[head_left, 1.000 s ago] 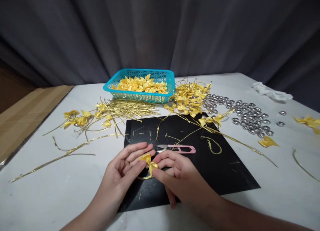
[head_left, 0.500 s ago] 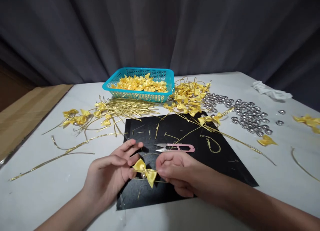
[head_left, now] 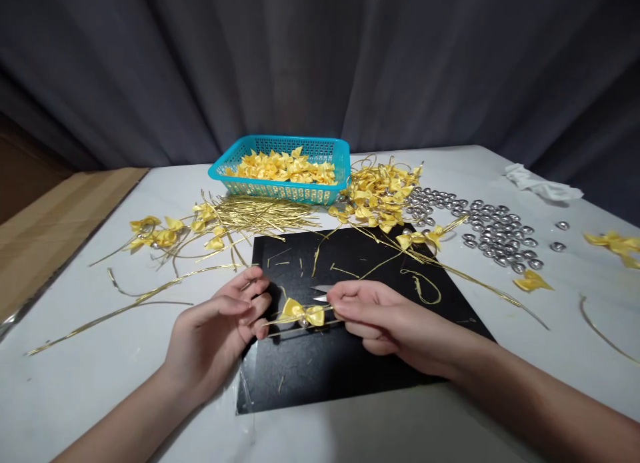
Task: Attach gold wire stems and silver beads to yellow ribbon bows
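A yellow ribbon bow [head_left: 304,314] with a small silver bead at its middle hangs between my hands on gold cord [head_left: 280,322]. My right hand [head_left: 375,313] is closed, pinching the cord between thumb and fingers just right of the bow. At the other side, my left hand [head_left: 220,333] has its fingers curled, and the cord runs to its lower fingertips. How firmly these grip is hard to see. Thread snips [head_left: 321,293] lie on the black board [head_left: 300,383] behind my right hand, with mostly the blade tips showing.
Beyond the board stands a blue basket [head_left: 280,188] of yellow bows. Gold cord lengths [head_left: 265,214] lie before it, with finished-looking bows [head_left: 383,189] heaped to the right. Silver beads [head_left: 500,229] spread farther right, near a crumpled white tissue [head_left: 543,183].
The bow has moved slightly right and up and turned more level. My right hand has moved up and right, now covering most of the snips. My left hand has shifted slightly left.
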The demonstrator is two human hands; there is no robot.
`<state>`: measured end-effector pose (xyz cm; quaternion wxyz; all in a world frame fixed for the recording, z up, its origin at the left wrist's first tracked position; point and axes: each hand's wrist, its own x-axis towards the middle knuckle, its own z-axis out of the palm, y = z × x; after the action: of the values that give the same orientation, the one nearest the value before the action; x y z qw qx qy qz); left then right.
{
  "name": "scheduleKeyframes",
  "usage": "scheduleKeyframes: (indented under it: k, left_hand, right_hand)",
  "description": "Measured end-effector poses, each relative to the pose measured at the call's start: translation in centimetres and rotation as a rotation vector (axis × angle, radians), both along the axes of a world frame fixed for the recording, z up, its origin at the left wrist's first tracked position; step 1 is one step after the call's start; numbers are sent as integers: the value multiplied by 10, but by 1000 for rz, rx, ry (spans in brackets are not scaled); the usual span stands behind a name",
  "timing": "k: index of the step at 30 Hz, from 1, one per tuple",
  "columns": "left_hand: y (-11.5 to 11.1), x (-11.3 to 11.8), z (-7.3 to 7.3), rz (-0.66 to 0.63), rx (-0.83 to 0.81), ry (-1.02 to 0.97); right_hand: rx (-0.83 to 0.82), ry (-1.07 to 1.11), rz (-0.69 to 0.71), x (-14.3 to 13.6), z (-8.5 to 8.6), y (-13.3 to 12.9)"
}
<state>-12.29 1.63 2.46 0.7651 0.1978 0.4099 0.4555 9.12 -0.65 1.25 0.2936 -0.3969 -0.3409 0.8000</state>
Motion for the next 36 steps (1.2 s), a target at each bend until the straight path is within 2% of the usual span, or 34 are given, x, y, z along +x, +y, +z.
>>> scheduleKeyframes:
  k: [3, 5, 7, 9, 10, 12, 16, 17, 18, 20, 21, 22, 24, 28, 31, 33, 36]
  left_hand:
    - [-2, -1, -2, -34, 33, 38]
    - [-4, -2, -5, -129, 88, 63]
    - [-6, -2, -7, -228, 145, 80]
    - [-8, -3, -7, -246, 154, 86]
    - [-8, -3, -6, -226, 122, 87]
    - [-9, -2, -5, -176, 42, 79]
    - [-9, -2, -3, -133, -2, 67]
    - [-9, -3, -4, -131, 9, 65]
    - [-8, -3, -5, -132, 26, 65]
    - [-7, -5, -8, -157, 65, 72]
    - [-7, -5, -10, -182, 85, 80]
    - [-7, -6, -12, -206, 105, 93]
    - [-7, -6, -17, -236, 159, 124]
    - [-8, -2, -20, -219, 270, 202]
    - [-10, 1, -19, -246, 335, 369]
    - [-12, 4, -17, -311, 403, 496]
    - [-15, 6, -15, -387, 521, 649]
  right_hand:
    - [18, -57, 11, -4, 1, 2]
    - [71, -176, 66, -10, 4, 2]
    - [153, -318, 106, -12, 9, 1]
    - [275, -424, 62, -8, 19, 1]
    - [366, -479, -14, -3, 26, 3]
    - [615, -632, -260, 14, 46, 12]
    - [1245, -1044, -972, 56, 84, 51]
    - [1360, -1154, -1071, 66, 87, 64]
    - [1414, -1272, -1036, 74, 87, 77]
    - [1335, -1480, -563, 85, 78, 95]
    - [1292, -1492, -419, 87, 71, 99]
    - [1270, -1492, -342, 87, 63, 99]
    - [1245, -1476, -238, 78, 49, 86]
    - [1247, -1365, 9, 50, 31, 33]
    - [1261, -1341, 216, 37, 16, 2]
    - [1322, -1364, 237, 33, 5, -8]
    - [1442, -1381, 133, 36, -6, -10]
